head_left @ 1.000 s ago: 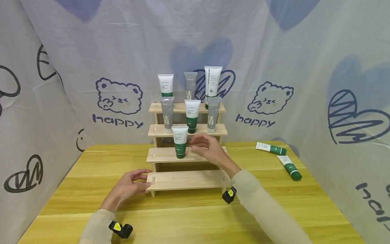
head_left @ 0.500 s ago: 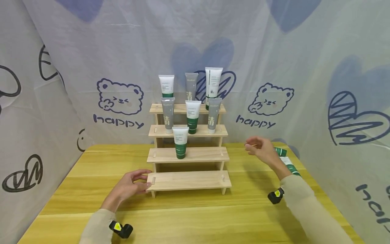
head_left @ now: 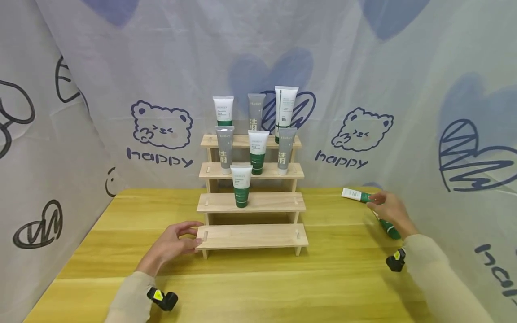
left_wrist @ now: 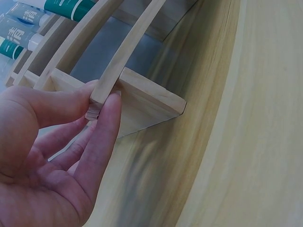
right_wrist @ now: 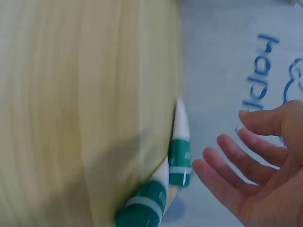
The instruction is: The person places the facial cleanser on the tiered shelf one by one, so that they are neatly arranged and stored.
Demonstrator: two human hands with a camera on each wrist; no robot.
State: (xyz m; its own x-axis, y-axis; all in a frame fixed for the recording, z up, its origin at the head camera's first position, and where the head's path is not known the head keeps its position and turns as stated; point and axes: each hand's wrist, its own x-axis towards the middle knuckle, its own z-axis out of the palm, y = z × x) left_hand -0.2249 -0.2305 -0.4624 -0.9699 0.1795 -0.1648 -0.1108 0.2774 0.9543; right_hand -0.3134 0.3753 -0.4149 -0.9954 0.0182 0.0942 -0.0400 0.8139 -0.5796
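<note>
A four-step wooden display stand stands mid-table. My left hand pinches the left end of its lowest board between thumb and fingers, as the left wrist view shows up close. Far to the right, my right hand hovers over two white-and-green squeeze tubes lying on the table. One tube points toward the stand; the other tube lies nearer and is partly hidden by the hand. In the right wrist view the fingers are spread, loosely bent and apart from both tubes.
A white-and-green tube stands on the second step up. Above it, grey tubes flank another white-and-green one. The top step bears three tubes, including a tall white one. A printed cloth hangs behind the table.
My right hand has moved from beside the tube on the second step, rightward across the table to the lying tubes. The left hand stays on the stand.
</note>
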